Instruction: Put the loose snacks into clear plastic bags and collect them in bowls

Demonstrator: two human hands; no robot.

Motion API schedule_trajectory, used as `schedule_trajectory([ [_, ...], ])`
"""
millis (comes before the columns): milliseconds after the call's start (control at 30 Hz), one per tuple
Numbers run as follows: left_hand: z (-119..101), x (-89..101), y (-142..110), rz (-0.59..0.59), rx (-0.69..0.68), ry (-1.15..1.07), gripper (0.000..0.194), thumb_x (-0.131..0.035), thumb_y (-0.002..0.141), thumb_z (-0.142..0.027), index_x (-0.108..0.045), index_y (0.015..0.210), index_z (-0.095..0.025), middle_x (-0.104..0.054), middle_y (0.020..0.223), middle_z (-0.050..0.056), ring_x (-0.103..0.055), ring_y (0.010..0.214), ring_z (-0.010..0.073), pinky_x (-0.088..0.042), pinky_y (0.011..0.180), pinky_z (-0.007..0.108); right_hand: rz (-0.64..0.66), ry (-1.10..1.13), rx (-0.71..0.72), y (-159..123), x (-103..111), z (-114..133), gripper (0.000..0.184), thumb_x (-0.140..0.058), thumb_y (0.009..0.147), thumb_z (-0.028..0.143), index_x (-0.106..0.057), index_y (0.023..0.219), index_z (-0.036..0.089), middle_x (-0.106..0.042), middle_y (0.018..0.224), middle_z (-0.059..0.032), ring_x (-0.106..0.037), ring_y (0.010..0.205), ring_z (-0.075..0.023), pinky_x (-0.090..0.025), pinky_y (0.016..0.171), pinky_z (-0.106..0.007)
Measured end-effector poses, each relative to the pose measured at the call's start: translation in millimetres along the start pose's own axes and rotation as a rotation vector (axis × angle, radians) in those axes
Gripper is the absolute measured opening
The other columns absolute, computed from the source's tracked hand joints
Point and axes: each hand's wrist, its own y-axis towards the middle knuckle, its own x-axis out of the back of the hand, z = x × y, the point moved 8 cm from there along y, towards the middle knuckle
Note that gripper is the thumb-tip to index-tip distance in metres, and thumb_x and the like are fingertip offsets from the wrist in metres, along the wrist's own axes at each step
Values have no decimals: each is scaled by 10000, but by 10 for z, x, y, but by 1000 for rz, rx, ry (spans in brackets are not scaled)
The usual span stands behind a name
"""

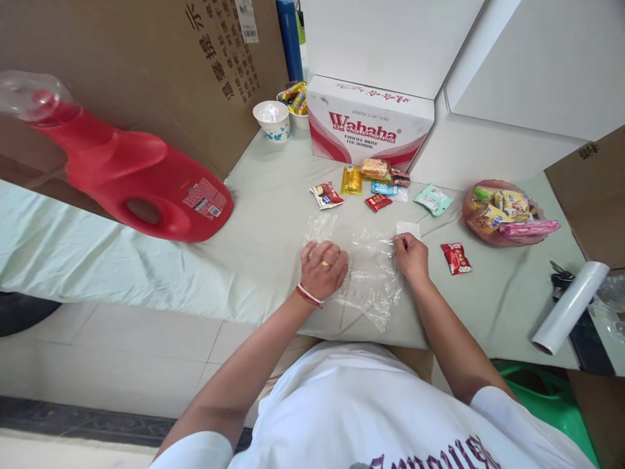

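A clear plastic bag [372, 273] lies flat and wrinkled on the cloth-covered table in front of me. My left hand [323, 267], with a ring and beaded bracelets, is closed with curled fingers on the bag's left side. At the bag's upper right edge my right hand [413, 258] pinches the film between thumb and fingers. A small white paper square [408, 228] lies just beyond those fingertips; whether they touch it I cannot tell. Right of that hand is a red snack packet [456, 258], and a mint-green packet [433, 199] lies farther back.
Several wrapped snacks, including a yellow packet [351, 180], lie before the Wahaba-style white-and-red water box [371, 124]. A pink bowl [481, 225] of snacks stands right. Paper cups [272, 122] are behind; a big red bottle [161, 176] is left, a film roll [569, 308] right.
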Motion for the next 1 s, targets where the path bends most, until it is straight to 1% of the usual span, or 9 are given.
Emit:
schedule_trajectory([
  [67, -61, -120, -46, 196, -102, 51, 349, -436, 1016, -355, -683, 1240, -253, -683, 1316, 124, -518, 1384, 284, -125, 1256, 611, -5, -70, 13, 104, 58, -8, 362, -460, 963, 455, -717, 954, 201, -659, 728, -22, -542, 682, -196, -382, 693, -295],
  [133, 70, -143, -57, 283, -41, 145, 473, -416, 1026, -429, -575, 1432, -247, -538, 1533, 161, -425, 1475, 324, -70, 1232, 698, -7, -190, 9, 193, 139, -31, 332, -480, 961, 417, -730, 996, 201, -672, 778, -43, -559, 715, -206, -378, 690, -301],
  [233, 300, -125, -98, 349, 71, 252, 690, -449, 987, -584, -400, 1580, -234, -295, 1679, 209, -273, 1556, 387, -60, 1186, 772, -39, -388, 17, 192, 281, -13, 313, -512, 936, 345, -731, 1103, 198, -677, 977, -96, -588, 785, -222, -376, 664, -306],
  [333, 345, -121, -187, 378, 52, 287, 782, -454, 969, -640, -338, 1612, -211, -225, 1694, 231, -218, 1578, 387, -62, 1196, 755, -99, -425, 162, 17, 365, 204, 371, -467, 976, 365, -704, 1210, 202, -632, 1140, -125, -621, 877, -240, -416, 676, -321],
  [433, 314, -132, -258, 388, 31, 289, 771, -431, 982, -631, -348, 1607, -188, -223, 1693, 232, -219, 1580, 378, -45, 1203, 748, 47, -373, 375, -63, 216, 523, 367, -413, 1024, 376, -718, 1149, 214, -665, 1060, -104, -638, 943, -248, -459, 750, -333],
  [600, 287, -141, -265, 389, 48, 258, 716, -430, 992, -599, -374, 1598, -221, -217, 1703, 196, -221, 1582, 369, -32, 1215, 739, 73, -512, 400, 797, -35, 918, 357, -468, 996, 293, -674, 1260, 167, -653, 1224, -164, -616, 1066, -320, -480, 831, -392],
  [767, 257, -133, -325, 396, 88, 266, 680, -387, 1014, -581, -364, 1603, -242, -210, 1707, 167, -231, 1581, 355, -29, 1210, 753, 97, -618, 404, 1848, -369, 1161, 626, -659, 893, 261, -491, 1487, 157, -508, 1472, -190, -595, 1155, -333, -486, 887, -418],
  [867, 241, -126, -394, 393, 127, 273, 663, -380, 1022, -560, -349, 1609, -253, -204, 1710, 148, -233, 1580, 346, -21, 1201, 771, 114, -600, 369, 2018, -352, 1175, 417, -490, 993, 297, -604, 1346, 107, -621, 1294, -154, -632, 1092, -253, -448, 928, -372],
  [1000, 225, -119, -428, 379, 138, 259, 644, -371, 1027, -544, -362, 1604, -258, -207, 1710, 138, -233, 1579, 352, -17, 1195, 783, -93, -244, 348, 1710, 136, 1177, 355, -506, 980, 414, -675, 1196, 189, -705, 1052, -89, -640, 943, -249, -481, 853, -391],
])
